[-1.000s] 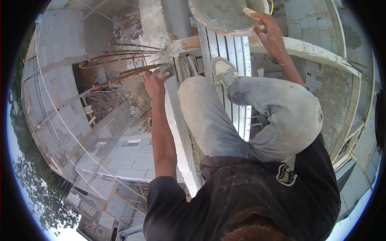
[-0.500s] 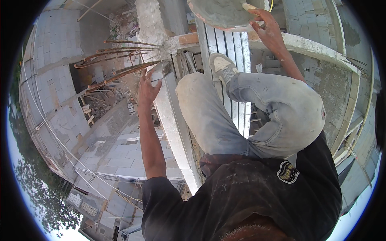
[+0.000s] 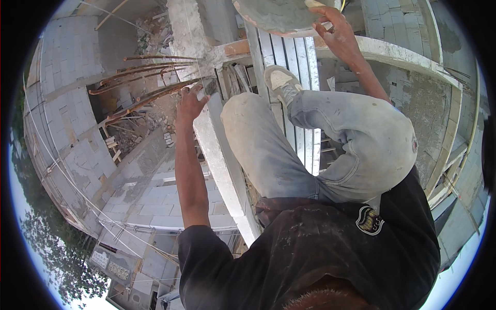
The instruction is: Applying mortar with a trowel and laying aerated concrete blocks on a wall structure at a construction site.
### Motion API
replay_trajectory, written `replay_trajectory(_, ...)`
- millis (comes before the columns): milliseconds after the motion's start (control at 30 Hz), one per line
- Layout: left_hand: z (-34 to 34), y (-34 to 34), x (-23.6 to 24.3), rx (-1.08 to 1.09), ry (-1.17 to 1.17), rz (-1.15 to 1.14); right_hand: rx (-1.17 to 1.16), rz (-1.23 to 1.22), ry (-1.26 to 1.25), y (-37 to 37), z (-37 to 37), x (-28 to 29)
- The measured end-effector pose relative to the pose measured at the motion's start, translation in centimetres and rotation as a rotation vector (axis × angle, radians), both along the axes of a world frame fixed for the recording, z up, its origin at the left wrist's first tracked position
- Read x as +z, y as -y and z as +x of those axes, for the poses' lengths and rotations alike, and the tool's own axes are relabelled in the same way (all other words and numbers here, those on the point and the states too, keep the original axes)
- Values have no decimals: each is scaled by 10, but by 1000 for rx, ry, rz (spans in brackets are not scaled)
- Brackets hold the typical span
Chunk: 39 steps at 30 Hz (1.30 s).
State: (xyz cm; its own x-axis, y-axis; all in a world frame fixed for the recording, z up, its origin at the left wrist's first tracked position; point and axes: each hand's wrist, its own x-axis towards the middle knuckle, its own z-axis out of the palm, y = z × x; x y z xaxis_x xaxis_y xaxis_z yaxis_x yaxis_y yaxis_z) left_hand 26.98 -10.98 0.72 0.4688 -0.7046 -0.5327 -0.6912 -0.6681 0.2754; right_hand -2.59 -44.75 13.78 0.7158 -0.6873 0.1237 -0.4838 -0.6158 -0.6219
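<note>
has the right hand (image 3: 335, 35) at a pale, tapered handle-like piece (image 3: 314, 4) on the right side of a wide, round tub (image 3: 254, 24) of grey mortar (image 3: 281, 14) (thumb apart; cannot tell whether clamped). holds the left hand (image 3: 191, 106), fingers bent, by rusty steel bars (image 3: 168, 90) and a pale concrete wall (image 3: 219, 160); grip unclear. seems to be fetching mortar; calls next for a firm hold on the handle-like piece.

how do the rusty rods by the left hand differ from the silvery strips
The rods are rusty brown; the strips are silvery. The rods fan apart; the strips lie side by side. The rods look thin, the strips broader. Both are long.
</note>
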Motion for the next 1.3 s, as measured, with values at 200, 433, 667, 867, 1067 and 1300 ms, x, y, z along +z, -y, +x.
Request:
replay_trajectory(200, 13, 17, 4, -120, -57, 176, 13, 93, 41, -4, 1, 15)
replay_trajectory(433, 18, 25, 1, -157, -132, 254, 1, 116, 49, -6, 7, 19)
replay_trajectory(667, 17, 16, -6, -214, -71, 189, 22, 103, 45, -5, 7, 21)
replay_trajectory(867, 15, 22, -5, -240, -68, 212, -2, 142, 28, -5, 7, 20)
replay_trajectory(1067, 18, 27, 3, -153, -172, 158, 76, -3, 32, -4, 4, 17)
replay_trajectory(1300, 22, 27, -1, -214, -140, 166, 25, 73, 23, 3, 4, 0)
